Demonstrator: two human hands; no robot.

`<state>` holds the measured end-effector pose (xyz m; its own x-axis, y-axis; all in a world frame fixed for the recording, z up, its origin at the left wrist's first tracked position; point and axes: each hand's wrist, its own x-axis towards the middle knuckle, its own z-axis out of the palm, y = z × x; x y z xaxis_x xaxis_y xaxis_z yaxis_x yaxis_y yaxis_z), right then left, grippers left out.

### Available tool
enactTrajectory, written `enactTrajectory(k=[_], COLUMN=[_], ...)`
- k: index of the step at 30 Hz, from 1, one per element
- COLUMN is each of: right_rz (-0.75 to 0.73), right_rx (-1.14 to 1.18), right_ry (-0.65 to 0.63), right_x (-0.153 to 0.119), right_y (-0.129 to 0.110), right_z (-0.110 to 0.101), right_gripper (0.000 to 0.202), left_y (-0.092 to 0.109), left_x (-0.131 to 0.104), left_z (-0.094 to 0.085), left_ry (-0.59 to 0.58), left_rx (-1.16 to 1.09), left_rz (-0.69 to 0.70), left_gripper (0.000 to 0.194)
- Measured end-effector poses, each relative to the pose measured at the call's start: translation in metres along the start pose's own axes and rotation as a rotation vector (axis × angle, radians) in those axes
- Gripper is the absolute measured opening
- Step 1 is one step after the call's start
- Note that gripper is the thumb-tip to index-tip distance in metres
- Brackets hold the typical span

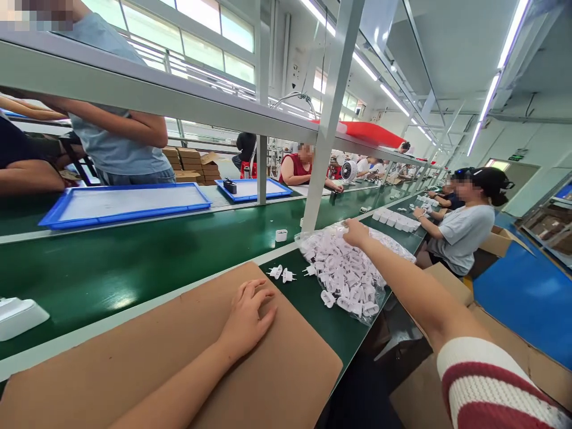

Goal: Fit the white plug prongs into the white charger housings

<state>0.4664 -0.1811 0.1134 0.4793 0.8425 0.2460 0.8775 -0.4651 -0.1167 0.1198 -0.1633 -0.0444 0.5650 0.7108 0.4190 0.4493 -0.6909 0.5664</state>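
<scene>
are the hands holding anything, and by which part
The left hand holds nothing, resting on cardboard. Whether the right hand grips anything at the plug pile cannot be told.

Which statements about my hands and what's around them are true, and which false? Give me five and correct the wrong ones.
1. The left hand rests on the cardboard. True.
2. The right hand is over the cardboard too. False: it is at the far part of the plug pile; whether it holds a plug cannot be told.
3. Loose plugs lie between the cardboard and the plug pile. True.
4. The blue trays are on the near side of the green belt. False: they are on its far side.
5. The right sleeve is white with dark red stripes. True.
</scene>
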Motion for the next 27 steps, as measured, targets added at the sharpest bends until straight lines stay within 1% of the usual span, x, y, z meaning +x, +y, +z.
enactTrajectory(k=[3,7,9,10,12,14,17,19,23,25,27], right_rz=[-0.152,-0.381,-0.462,-0.488,-0.509,-0.495,-0.455,-0.441,-0.433,-0.436,-0.449], right_rx=[0.008,0.012,-0.003,-0.014,-0.045,-0.085,-0.141,-0.159,-0.159,-0.129,-0.082], right_ry=[-0.057,-0.219,-0.263,-0.267,-0.251,-0.23,-0.236,-0.254,-0.258,-0.23,-0.207], right_x=[-0.037,-0.095,-0.115,-0.121,-0.123,-0.118,-0.103,-0.096,-0.09,-0.091,-0.093], right_y=[-0.012,-0.034,-0.045,-0.051,-0.063,-0.075,-0.087,-0.09,-0.093,-0.101,-0.114], right_z=[0.012,0.032,0.041,0.047,0.058,0.069,0.081,0.083,0.076,0.075,0.081], right_gripper=[0.048,0.038,0.036,0.036,0.04,0.043,0.037,0.032,0.031,0.034,0.039], left_y=[0.001,0.001,0.002,0.002,0.002,0.002,0.002,0.002,0.003,0.003,0.003], left_x=[0.0,0.001,0.002,0.002,0.002,0.001,0.0,-0.001,-0.002,-0.002,-0.001], left_z=[0.0,0.0,0.0,0.0,0.0,0.0,0.0,-0.001,-0.001,0.0,0.0], left_ry=[0.002,-0.008,-0.022,-0.028,-0.032,-0.018,0.01,0.017,0.007,0.008,0.034], left_rx=[-0.012,-0.028,-0.034,-0.037,-0.041,-0.047,-0.058,-0.069,-0.103,-0.126,-0.151], left_rz=[-0.01,-0.007,-0.007,-0.005,0.002,0.003,-0.009,-0.017,-0.046,-0.056,-0.069], left_gripper=[0.023,0.023,0.023,0.023,0.022,0.021,0.02,0.019,0.019,0.021,0.027])
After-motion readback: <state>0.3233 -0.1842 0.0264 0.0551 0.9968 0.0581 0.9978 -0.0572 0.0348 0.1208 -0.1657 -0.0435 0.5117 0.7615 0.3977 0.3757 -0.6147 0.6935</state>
